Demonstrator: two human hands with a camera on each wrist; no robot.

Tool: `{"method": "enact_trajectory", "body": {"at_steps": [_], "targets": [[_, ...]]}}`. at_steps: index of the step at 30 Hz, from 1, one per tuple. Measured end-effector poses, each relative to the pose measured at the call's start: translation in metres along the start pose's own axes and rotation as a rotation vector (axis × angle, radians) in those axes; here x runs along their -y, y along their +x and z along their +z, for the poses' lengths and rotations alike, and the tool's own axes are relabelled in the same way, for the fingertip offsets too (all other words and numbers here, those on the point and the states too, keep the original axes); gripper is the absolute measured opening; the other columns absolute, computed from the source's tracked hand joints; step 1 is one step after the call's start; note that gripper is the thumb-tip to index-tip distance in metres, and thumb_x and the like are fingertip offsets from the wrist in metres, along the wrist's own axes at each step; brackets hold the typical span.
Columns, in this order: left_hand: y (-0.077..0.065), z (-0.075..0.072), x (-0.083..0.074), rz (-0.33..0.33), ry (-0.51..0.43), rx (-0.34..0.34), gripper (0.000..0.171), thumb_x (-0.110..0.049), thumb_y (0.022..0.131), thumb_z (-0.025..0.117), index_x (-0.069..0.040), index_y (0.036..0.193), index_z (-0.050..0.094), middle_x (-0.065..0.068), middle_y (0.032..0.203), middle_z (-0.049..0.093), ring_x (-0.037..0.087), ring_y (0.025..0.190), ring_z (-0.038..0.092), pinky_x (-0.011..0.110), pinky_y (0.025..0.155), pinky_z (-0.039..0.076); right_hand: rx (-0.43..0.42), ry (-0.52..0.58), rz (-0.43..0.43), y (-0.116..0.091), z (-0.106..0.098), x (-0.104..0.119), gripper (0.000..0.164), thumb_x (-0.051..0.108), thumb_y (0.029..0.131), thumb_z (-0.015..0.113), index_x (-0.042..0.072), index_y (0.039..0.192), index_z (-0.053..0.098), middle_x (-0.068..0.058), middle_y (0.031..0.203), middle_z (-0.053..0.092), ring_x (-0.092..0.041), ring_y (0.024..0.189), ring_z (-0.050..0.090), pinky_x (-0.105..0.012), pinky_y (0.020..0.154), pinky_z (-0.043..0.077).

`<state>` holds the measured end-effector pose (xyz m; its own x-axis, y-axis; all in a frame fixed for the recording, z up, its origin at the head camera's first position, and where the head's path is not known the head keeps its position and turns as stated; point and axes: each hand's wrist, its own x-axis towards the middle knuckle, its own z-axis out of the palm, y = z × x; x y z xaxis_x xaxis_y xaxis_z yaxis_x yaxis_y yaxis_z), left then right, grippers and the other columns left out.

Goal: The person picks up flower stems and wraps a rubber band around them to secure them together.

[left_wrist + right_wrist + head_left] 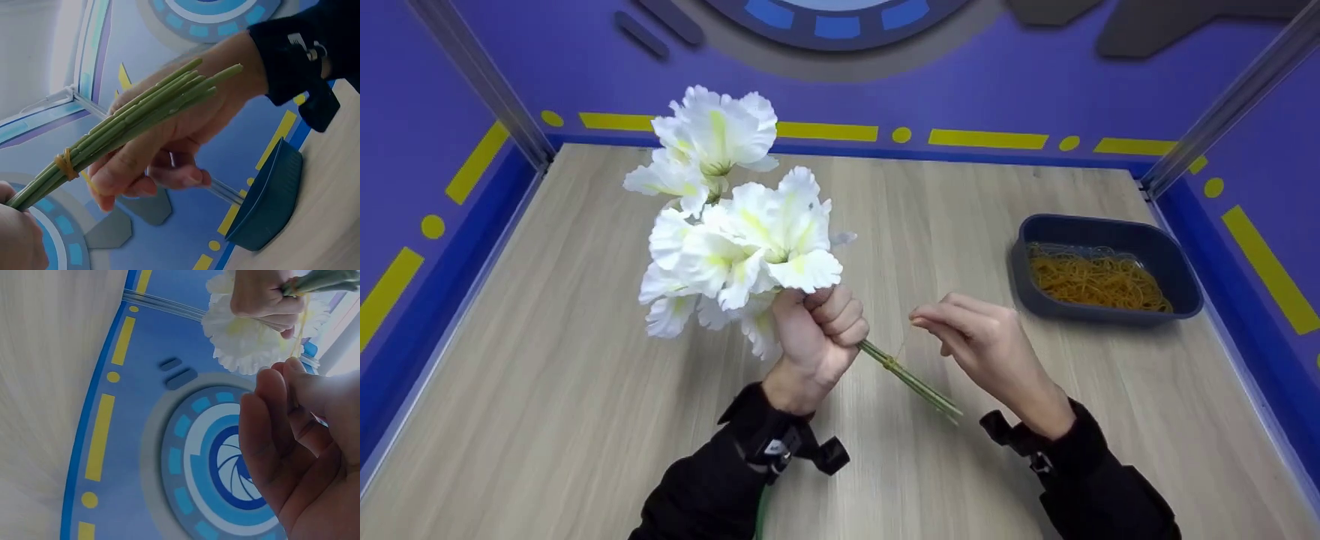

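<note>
1 bunch of white, ruffled, seemingly artificial flowers [727,251], its slim green stems [919,387] in the curled fingers of the left hand [819,346], presumably as anchor while the right hand [990,345] pinches taut 1 yellow rubber band [890,363] wound round them beyond those fingers.

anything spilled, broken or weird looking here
Nothing stands out: the rubber bands lie inside the dark bin, the white flowers look undamaged, and the left hand grips their stems. Only the stem ends sit slightly uneven.
</note>
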<state>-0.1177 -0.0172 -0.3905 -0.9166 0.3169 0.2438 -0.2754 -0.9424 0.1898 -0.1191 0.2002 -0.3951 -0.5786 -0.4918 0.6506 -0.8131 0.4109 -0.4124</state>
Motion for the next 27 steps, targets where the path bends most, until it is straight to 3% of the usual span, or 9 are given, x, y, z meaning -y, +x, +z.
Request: {"method": "enact_trajectory", "body": {"at_steps": [5, 10, 16, 20, 24, 27], "targets": [[0.0, 0.001, 0.0, 0.024, -0.113, 0.022, 0.037, -0.012, 0.073, 0.051, -0.019, 0.062, 0.017, -0.009, 0.054, 0.013, 0.004, 0.046, 0.011, 0.017, 0.045, 0.008, 0.046, 0.042, -0.02, -0.002, 0.018, -0.009, 0.017, 0.005, 0.091, 0.073, 0.013, 0.105, 0.078, 0.006, 0.078, 0.063, -0.002, 0.055, 0.052, -0.013, 0.05, 0.043], [0.001, 0.001, -0.004, 0.109, -0.19, 0.053, 0.028, -0.009, 0.074, 0.039, -0.02, 0.062, 0.016, -0.009, 0.053, 0.014, 0.005, 0.045, 0.011, 0.018, 0.043, 0.008, 0.093, 0.092, -0.044, -0.007, 0.035, -0.011, 0.02, 0.001, 0.09, 0.072, 0.01, 0.108, 0.077, 0.004, 0.078, 0.061, -0.002, 0.058, 0.048, -0.013, 0.051, 0.041], [0.003, 0.001, -0.011, 0.201, -0.225, 0.138, 0.032, -0.008, 0.082, 0.039, -0.02, 0.063, 0.016, -0.009, 0.053, 0.013, 0.005, 0.046, 0.01, 0.019, 0.042, 0.008, 0.131, 0.224, -0.006, -0.013, 0.058, -0.001, 0.016, 0.002, 0.094, 0.068, 0.009, 0.106, 0.075, 0.003, 0.081, 0.065, 0.0, 0.056, 0.051, -0.011, 0.048, 0.042], [0.005, 0.0, -0.016, 0.232, -0.243, 0.173, 0.034, -0.007, 0.083, 0.04, -0.02, 0.063, 0.016, -0.009, 0.054, 0.013, 0.005, 0.046, 0.01, 0.019, 0.042, 0.008, 0.105, 0.269, -0.01, -0.015, 0.068, 0.01, 0.014, 0.004, 0.095, 0.068, 0.01, 0.106, 0.073, 0.003, 0.091, 0.071, 0.0, 0.056, 0.053, -0.01, 0.048, 0.043], [0.005, 0.0, -0.021, 0.26, -0.252, 0.156, 0.035, -0.008, 0.086, 0.039, -0.02, 0.063, 0.016, -0.009, 0.054, 0.014, 0.005, 0.046, 0.01, 0.019, 0.042, 0.009, 0.098, 0.252, -0.039, -0.02, 0.077, 0.022, 0.016, 0.007, 0.099, 0.064, 0.008, 0.113, 0.071, 0.003, 0.091, 0.068, 0.001, 0.059, 0.053, -0.008, 0.051, 0.044], [0.006, 0.0, -0.024, 0.286, -0.248, 0.13, 0.035, -0.011, 0.089, 0.038, -0.02, 0.063, 0.016, -0.009, 0.053, 0.014, 0.005, 0.046, 0.011, 0.019, 0.042, 0.009, 0.126, 0.276, 0.01, -0.025, 0.084, 0.032, 0.016, 0.006, 0.1, 0.062, 0.009, 0.113, 0.07, 0.003, 0.082, 0.061, 0.004, 0.058, 0.051, -0.007, 0.052, 0.043]]}}
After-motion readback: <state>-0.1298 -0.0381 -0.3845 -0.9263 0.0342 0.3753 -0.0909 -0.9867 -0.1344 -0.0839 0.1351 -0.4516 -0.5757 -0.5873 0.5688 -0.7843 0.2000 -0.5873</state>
